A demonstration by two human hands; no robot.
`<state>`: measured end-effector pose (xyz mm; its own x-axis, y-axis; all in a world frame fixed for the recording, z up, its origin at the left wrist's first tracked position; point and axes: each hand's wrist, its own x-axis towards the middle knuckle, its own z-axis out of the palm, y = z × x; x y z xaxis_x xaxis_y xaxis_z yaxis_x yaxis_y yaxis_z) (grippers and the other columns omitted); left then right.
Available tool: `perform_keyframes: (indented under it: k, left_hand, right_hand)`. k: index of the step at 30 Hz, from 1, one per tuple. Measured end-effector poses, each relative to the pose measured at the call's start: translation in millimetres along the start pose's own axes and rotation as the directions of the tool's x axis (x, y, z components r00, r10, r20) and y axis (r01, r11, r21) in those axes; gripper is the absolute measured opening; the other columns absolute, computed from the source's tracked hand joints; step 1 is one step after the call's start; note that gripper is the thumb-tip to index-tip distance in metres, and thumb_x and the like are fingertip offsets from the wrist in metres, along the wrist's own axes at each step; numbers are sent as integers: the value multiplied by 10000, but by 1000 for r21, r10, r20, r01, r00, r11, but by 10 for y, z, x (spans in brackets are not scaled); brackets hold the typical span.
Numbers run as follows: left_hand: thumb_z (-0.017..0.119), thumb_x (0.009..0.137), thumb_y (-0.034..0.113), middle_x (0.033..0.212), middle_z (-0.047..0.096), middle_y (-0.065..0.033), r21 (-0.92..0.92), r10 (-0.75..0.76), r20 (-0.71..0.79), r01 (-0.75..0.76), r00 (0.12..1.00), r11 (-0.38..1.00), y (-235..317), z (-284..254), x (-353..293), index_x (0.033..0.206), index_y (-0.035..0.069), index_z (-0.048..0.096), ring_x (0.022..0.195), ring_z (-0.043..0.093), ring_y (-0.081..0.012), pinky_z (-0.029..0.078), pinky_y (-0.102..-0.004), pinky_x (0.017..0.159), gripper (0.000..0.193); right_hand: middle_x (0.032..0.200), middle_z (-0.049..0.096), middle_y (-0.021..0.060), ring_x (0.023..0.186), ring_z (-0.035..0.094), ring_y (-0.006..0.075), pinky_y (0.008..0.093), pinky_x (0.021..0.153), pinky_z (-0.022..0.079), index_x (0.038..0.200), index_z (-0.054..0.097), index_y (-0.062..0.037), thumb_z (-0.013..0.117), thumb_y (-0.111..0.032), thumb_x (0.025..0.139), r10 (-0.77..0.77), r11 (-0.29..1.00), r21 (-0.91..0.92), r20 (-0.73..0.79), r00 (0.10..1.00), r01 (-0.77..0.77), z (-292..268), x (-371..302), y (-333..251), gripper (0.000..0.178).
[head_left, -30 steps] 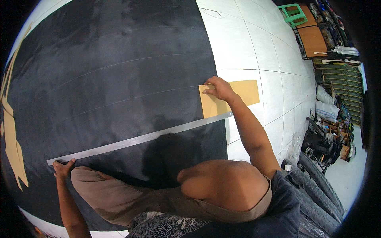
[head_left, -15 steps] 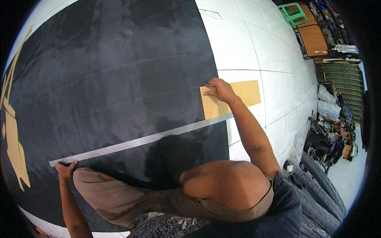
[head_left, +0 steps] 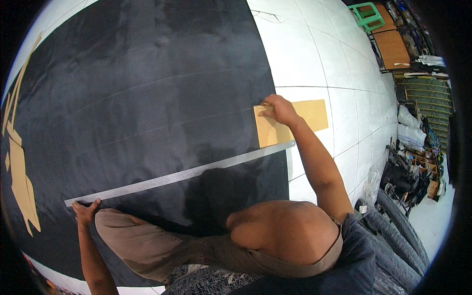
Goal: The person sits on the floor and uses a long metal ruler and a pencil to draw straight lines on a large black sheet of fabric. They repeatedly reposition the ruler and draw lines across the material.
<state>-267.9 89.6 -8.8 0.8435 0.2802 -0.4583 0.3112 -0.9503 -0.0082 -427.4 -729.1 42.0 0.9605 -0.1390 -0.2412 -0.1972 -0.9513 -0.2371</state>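
Observation:
A long metal ruler (head_left: 182, 174) lies slantwise across a black sheet (head_left: 162, 113) spread on the floor. My left hand (head_left: 86, 212) holds the ruler's left end, thumb and fingertips apart along its near edge. Against the ruler's right part sits a tan card rectangle (head_left: 310, 114), partly on the sheet and partly over the white tiles. Above the card's upper left corner, my right hand (head_left: 279, 110) is closed in a pinch. What those fingers hold, if anything, is too small to make out. Faint pale lines run over the sheet; one reaches the card's upper left corner.
Tan card offcuts (head_left: 20, 174) lie at the sheet's far left. White floor tiles (head_left: 302, 54) stretch to the right. Dark rolls (head_left: 383, 236) lie at lower right, near a clear plastic bag (head_left: 369, 184). A green stool (head_left: 366, 18) stands at upper right. My bent knee (head_left: 285, 236) is near the ruler.
The fingers of my right hand have drawn closer together at the card's corner. My left hand stays on the ruler's end. The whole view has shifted slightly.

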Motion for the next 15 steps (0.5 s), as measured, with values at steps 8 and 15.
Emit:
perform_keyframes:
  k: [8, 15]
  left_hand:
    - [849, 591, 757, 1538, 297, -304, 27, -24, 81, 22, 996, 999, -253, 64, 213, 1493, -171, 213, 1459, 308, -452, 286, -563, 1184, 1442]
    - [901, 579, 695, 1474, 372, -325, -13, -3, 9, 3, 1000, 1000, -129, -63, 53, 1437, -175, 305, 1378, 415, -421, 389, -496, 1121, 1360]
  right_hand:
    - [1095, 655, 220, 1053, 610, 396, 460, 992, 455, 1004, 667, 19, 424, -295, 1051, 233, 972, 136, -596, 768, -190, -113, -144, 21, 400]
    - [1003, 726, 151, 973, 681, 200, 344, 885, 527, 1158, 668, 49, 420, -398, 1103, 739, 487, 779, -126, 662, -394, 538, -1450, -332, 514]
